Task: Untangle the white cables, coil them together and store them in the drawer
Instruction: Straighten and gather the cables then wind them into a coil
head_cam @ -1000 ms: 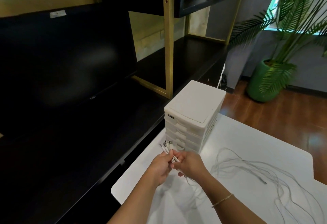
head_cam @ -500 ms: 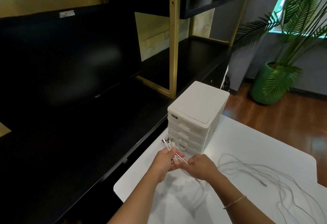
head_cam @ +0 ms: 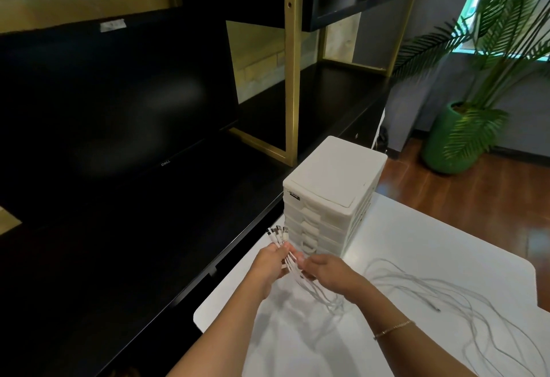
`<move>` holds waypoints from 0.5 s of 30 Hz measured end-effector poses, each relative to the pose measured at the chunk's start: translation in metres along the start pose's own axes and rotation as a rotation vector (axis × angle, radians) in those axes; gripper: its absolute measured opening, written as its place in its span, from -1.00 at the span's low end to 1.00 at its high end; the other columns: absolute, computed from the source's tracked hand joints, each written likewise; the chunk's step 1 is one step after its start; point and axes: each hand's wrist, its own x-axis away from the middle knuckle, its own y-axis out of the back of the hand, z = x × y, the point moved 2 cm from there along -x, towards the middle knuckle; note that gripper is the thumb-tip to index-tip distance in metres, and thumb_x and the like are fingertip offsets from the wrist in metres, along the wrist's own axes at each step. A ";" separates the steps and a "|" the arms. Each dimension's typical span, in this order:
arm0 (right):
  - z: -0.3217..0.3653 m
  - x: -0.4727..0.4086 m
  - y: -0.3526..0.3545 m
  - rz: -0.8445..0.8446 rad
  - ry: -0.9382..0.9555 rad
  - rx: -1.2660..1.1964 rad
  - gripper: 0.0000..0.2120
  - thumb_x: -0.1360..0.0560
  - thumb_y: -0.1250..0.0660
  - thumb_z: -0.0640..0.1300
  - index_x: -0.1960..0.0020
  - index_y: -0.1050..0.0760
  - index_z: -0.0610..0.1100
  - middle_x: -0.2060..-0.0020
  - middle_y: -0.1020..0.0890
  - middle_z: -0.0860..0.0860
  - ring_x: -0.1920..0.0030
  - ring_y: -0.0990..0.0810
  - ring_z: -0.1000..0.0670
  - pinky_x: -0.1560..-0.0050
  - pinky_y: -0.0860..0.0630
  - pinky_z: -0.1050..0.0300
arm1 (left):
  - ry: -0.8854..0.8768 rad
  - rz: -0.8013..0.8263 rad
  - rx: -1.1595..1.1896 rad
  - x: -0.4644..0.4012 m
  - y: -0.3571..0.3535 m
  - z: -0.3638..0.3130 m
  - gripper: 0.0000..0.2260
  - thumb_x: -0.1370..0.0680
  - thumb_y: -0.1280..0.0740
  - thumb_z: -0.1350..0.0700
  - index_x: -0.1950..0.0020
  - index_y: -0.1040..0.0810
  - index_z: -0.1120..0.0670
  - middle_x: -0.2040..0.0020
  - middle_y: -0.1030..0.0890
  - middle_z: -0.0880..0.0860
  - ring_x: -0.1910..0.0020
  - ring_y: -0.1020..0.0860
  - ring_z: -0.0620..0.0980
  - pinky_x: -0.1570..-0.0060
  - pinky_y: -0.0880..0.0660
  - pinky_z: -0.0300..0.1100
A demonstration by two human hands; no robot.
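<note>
Several white cables [head_cam: 440, 293] trail in loose loops across the white table [head_cam: 416, 237] to the right. Their plug ends [head_cam: 278, 232] are gathered in a bunch that sticks up out of my left hand [head_cam: 269, 263], which grips them just in front of the white drawer unit [head_cam: 330, 195]. My right hand [head_cam: 330, 272] holds the same strands a little further down, close beside the left hand. All the drawers of the unit look closed.
A black desk with a dark monitor [head_cam: 104, 103] fills the left. A gold-framed black shelf [head_cam: 290, 79] rises behind the drawer unit. A green potted palm [head_cam: 455, 138] stands on the wooden floor at the right, past the table's far edge.
My right hand has slid down the cables away from my left hand, so more of the bunched strands shows between them. The plug ends stay held in my left hand.
</note>
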 end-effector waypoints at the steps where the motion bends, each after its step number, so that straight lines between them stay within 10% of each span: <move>1: 0.001 -0.002 -0.003 0.007 0.009 -0.022 -0.71 -0.58 -0.21 0.07 0.13 -0.59 -0.07 0.18 -0.59 0.15 0.08 -0.57 0.03 -0.14 -0.44 0.12 | 0.002 -0.001 0.012 0.000 0.000 0.000 -0.78 -0.65 -0.13 0.13 0.14 -0.48 0.09 0.19 -0.63 -0.02 0.28 -0.56 -0.18 0.36 -0.46 -0.40; 7: 0.006 -0.003 -0.016 0.045 0.054 -0.052 -0.77 -0.62 -0.14 -0.12 0.13 -0.51 -0.08 0.39 -0.56 0.06 0.41 -0.54 0.08 0.11 -0.52 0.11 | 0.031 0.019 0.169 -0.004 0.001 0.007 -0.78 -0.65 -0.13 0.09 0.11 -0.49 0.09 0.11 -0.66 -0.03 0.19 -0.55 -0.09 -0.14 -0.39 -0.14; 15: 0.009 -0.006 -0.022 0.003 0.085 0.168 -0.68 -0.65 -0.05 -0.05 -0.32 -0.43 -0.06 0.32 -0.40 0.11 0.31 -0.36 0.17 0.26 -0.31 0.35 | 0.154 0.002 0.486 -0.009 0.001 0.015 -0.81 -0.64 -0.16 0.17 0.07 -0.51 0.21 0.16 -0.68 0.09 0.22 -0.59 -0.01 0.25 -0.57 -0.15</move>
